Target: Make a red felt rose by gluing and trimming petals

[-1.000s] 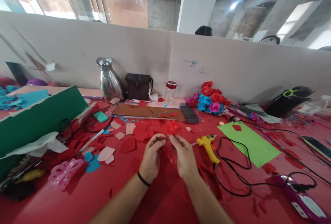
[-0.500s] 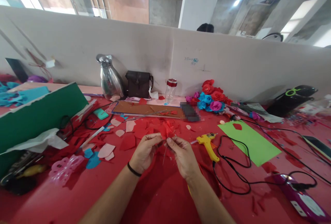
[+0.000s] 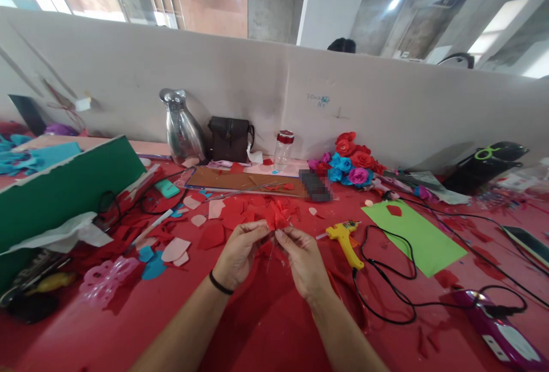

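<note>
In the middle of the head view, my left hand [image 3: 241,250] and my right hand [image 3: 305,257] meet at a small red paper flower [image 3: 277,216]. Fingers and thumbs of both hands pinch its base from either side. A thin wire stem [image 3: 270,257] hangs down between the hands, a little tilted. The fingertips hide part of the flower's lower end. Loose red petals [image 3: 211,236] lie just left of my left hand. To the right of my right hand rests a yellow glue gun [image 3: 346,243] with a black cord.
Pink petals [image 3: 175,250], a green board [image 3: 72,183] and a pink butterfly shape [image 3: 109,281] lie left. Behind stand a metal jug [image 3: 182,126], a dark bag [image 3: 230,140] and a glass jar [image 3: 283,151]. Right are finished paper flowers [image 3: 358,160], a green sheet [image 3: 414,234] and a purple power strip [image 3: 500,326].
The wire stem has swung slightly to the left at its lower end. Both hands keep their pinch on the flower with barely any shift.
</note>
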A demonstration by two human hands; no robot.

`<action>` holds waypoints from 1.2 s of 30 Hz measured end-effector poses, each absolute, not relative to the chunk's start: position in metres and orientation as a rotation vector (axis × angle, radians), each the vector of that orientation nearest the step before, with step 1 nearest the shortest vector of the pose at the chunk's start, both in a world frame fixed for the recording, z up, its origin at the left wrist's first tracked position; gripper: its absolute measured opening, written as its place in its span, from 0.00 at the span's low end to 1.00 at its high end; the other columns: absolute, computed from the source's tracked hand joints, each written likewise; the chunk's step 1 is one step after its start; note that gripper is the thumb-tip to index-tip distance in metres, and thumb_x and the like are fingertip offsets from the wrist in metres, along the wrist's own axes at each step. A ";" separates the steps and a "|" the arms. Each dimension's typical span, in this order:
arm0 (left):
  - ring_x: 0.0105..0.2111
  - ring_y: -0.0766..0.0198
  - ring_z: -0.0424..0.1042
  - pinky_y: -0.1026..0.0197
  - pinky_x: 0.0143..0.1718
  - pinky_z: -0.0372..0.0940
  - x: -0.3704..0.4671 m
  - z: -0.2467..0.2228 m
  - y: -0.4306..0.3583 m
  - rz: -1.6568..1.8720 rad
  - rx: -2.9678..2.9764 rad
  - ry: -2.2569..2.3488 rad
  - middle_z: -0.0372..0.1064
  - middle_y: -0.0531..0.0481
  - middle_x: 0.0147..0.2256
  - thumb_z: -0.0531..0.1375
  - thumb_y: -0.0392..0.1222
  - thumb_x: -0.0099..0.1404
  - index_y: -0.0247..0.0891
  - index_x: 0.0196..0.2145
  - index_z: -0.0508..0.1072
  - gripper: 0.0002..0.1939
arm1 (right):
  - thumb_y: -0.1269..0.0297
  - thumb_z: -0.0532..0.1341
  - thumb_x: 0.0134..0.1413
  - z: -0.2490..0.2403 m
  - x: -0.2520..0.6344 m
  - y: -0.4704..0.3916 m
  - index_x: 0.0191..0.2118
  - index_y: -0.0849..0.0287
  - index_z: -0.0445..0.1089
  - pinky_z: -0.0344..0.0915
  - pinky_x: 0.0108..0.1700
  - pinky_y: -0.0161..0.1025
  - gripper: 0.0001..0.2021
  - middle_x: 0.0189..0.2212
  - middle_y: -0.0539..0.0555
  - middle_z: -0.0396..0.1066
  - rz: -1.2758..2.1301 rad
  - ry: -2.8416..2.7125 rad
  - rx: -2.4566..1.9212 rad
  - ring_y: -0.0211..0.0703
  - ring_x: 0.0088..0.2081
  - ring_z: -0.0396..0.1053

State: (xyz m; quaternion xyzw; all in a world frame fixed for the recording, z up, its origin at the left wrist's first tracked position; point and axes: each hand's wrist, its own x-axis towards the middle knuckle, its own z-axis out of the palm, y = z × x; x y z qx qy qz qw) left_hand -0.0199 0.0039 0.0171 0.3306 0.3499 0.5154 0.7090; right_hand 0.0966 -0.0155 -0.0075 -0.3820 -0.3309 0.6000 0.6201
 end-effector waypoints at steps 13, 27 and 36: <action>0.22 0.71 0.63 0.68 0.25 0.59 -0.021 0.016 0.004 1.159 0.722 0.811 0.66 0.54 0.18 0.69 0.40 0.42 0.34 0.16 0.73 0.09 | 0.59 0.68 0.42 -0.003 0.093 -0.020 0.28 0.56 0.77 0.65 0.37 0.36 0.07 0.25 0.49 0.76 1.294 -0.888 -0.997 0.39 0.30 0.70; 0.22 0.69 0.63 0.66 0.27 0.61 -0.025 0.023 0.003 1.171 0.839 0.748 0.68 0.53 0.19 0.69 0.37 0.43 0.36 0.16 0.75 0.07 | 0.60 0.66 0.44 0.002 0.093 -0.022 0.31 0.56 0.78 0.67 0.40 0.39 0.08 0.27 0.50 0.77 1.246 -0.990 -1.008 0.43 0.33 0.72; 0.26 0.66 0.67 0.64 0.32 0.62 -0.028 0.017 0.005 1.214 0.896 0.796 0.72 0.50 0.23 0.70 0.39 0.44 0.35 0.21 0.78 0.06 | 0.61 0.64 0.47 0.001 0.092 -0.023 0.33 0.55 0.78 0.67 0.41 0.39 0.08 0.28 0.50 0.77 1.179 -1.081 -1.037 0.45 0.34 0.72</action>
